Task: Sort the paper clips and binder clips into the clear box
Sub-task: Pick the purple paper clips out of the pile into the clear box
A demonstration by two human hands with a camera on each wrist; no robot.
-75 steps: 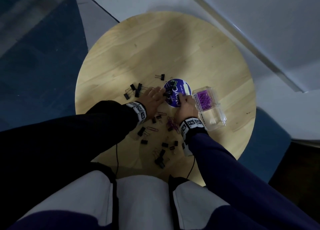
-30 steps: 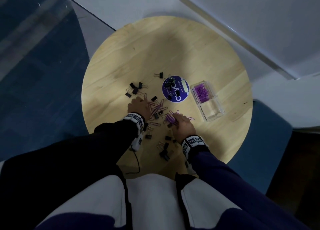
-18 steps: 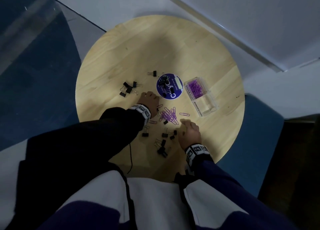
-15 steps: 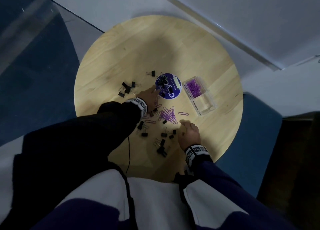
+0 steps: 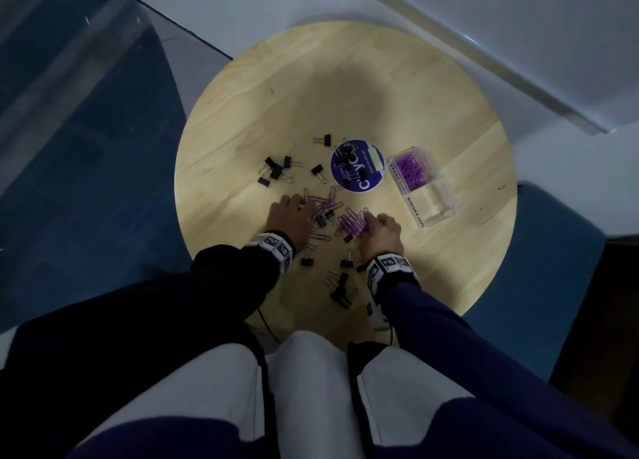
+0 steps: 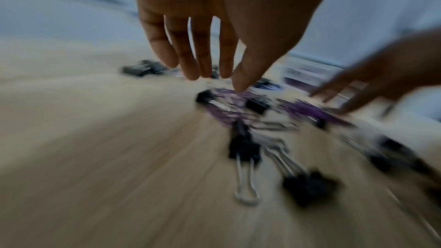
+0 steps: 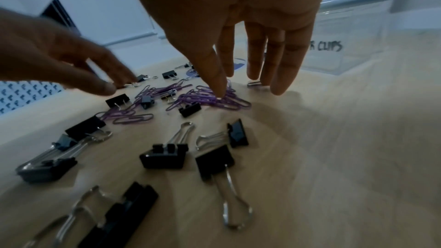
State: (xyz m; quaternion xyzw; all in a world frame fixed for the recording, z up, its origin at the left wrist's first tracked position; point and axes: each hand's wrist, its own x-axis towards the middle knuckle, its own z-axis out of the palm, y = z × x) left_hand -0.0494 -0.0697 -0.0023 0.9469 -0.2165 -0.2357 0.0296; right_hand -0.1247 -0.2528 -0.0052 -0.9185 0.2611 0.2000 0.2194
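Note:
Loose purple paper clips (image 5: 352, 224) lie in a pile at the table's middle, with a second bunch (image 5: 323, 203) to their left. My right hand (image 7: 238, 86) stands over the pile with straight fingers, its thumb tip pressing on the clips (image 7: 210, 97). My left hand (image 6: 214, 80) hovers with straight fingers over the left bunch (image 6: 229, 112), in a blurred view. Black binder clips (image 7: 164, 156) lie scattered between my wrists and further out (image 5: 273, 171). The clear box (image 5: 428, 199) stands to the right, with purple clips (image 5: 410, 168) in its far compartment.
A round purple disc (image 5: 366, 178) with a few binder clips on it lies left of the box, on the round wooden table (image 5: 397, 88). Blue seat cushions and grey floor surround the table. My knees are at its near edge.
My right hand has come forward from the table's near side onto the paper clip pile. My left hand has drawn back from the purple disc to the left bunch.

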